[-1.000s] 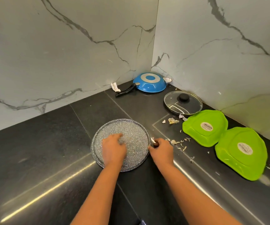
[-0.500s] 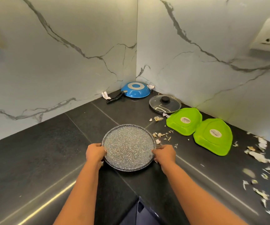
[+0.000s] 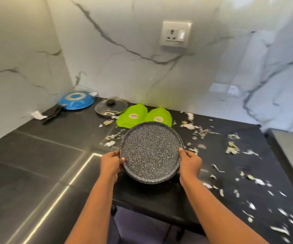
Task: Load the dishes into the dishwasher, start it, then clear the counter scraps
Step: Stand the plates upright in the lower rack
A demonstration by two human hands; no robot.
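Speckled pan [image 3: 150, 154] now lifted off counter [image 3: 36, 164]

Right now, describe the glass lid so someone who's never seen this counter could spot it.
Start at the corner where the marble walls meet above the black counter. Beside the upturned blue pan lies the glass lid, flat, left of two green dishes. It alone is see-through, with a black knob.

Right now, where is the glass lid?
In the head view the glass lid lies on the counter by the back wall, between the blue pan and the green plates.
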